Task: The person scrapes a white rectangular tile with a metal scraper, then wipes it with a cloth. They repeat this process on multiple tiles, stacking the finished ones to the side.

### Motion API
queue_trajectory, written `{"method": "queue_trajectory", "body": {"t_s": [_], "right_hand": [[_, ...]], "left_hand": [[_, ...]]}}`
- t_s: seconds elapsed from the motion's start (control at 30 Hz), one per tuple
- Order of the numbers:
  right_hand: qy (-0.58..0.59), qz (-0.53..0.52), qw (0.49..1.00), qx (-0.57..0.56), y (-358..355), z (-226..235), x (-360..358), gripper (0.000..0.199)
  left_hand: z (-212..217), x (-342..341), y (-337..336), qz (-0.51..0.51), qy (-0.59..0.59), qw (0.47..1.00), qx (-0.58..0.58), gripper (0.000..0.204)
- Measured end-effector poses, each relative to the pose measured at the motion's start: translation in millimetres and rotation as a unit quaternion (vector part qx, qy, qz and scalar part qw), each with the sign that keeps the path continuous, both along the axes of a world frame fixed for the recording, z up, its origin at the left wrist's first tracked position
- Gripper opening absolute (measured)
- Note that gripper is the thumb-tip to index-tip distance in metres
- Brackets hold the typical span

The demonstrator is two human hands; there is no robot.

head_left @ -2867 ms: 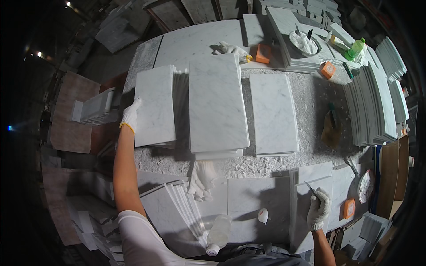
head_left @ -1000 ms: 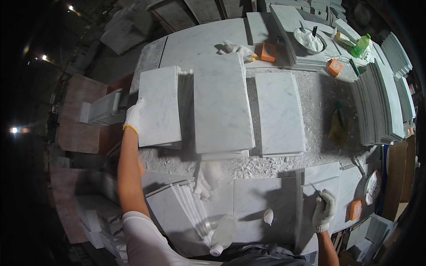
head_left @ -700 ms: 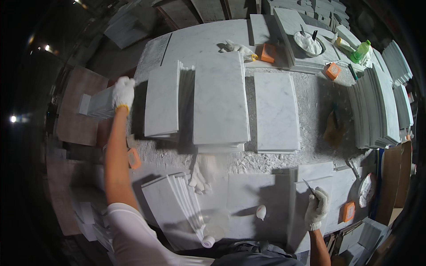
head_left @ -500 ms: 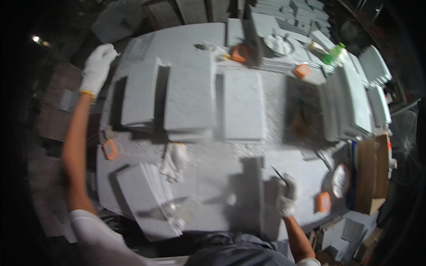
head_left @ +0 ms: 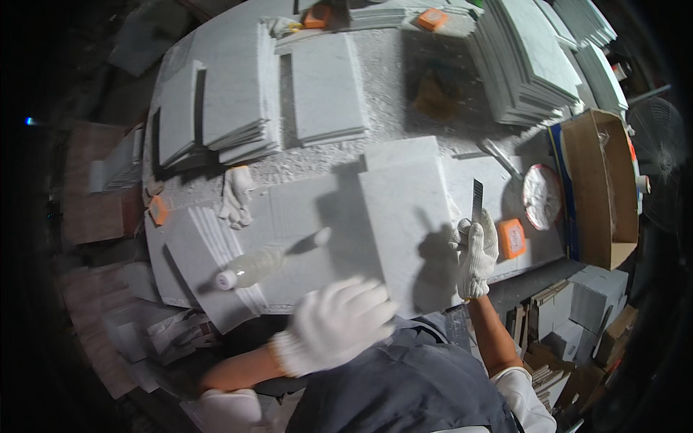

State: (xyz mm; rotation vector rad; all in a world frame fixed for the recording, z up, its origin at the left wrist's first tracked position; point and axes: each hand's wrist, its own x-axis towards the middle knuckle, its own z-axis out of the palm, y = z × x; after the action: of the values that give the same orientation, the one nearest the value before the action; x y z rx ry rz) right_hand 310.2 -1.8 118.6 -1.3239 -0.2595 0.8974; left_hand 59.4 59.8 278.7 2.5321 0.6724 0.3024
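workbench (head_left: 404, 94) unchanged; left hand (head_left: 336, 325) pulled back near slab (head_left: 408, 216).

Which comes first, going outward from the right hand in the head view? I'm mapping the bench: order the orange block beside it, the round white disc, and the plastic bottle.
1. Orange block, just right of the right hand.
2. Round white disc, farther right and up.
3. Plastic bottle, far to the left.

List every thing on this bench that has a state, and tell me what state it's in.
left hand: gloved, open, blurred, holding nothing
right hand: gloved, gripping a thin dark blade
blade: upright in the fist
marble slab: lying flat
plastic bottle: on its side
spare glove: lying limp
cardboard box: open
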Motion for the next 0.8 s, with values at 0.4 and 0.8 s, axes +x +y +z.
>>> {"method": "queue_trajectory", "body": {"t_s": [0.4, 0.8], "right_hand": [[0.086, 0.032, 0.996, 0.01, -73, -18, 78, 0.052], [0.139, 0.106, 0.984, -0.034, -113, -35, 108, 0.042]], "left_hand": [[-210, 95, 148, 0.101, 0.227, 0.922, 0.296, 0.07], [-159, 66, -68, -0.185, 0.094, 0.974, 0.094, 0.078]]}}
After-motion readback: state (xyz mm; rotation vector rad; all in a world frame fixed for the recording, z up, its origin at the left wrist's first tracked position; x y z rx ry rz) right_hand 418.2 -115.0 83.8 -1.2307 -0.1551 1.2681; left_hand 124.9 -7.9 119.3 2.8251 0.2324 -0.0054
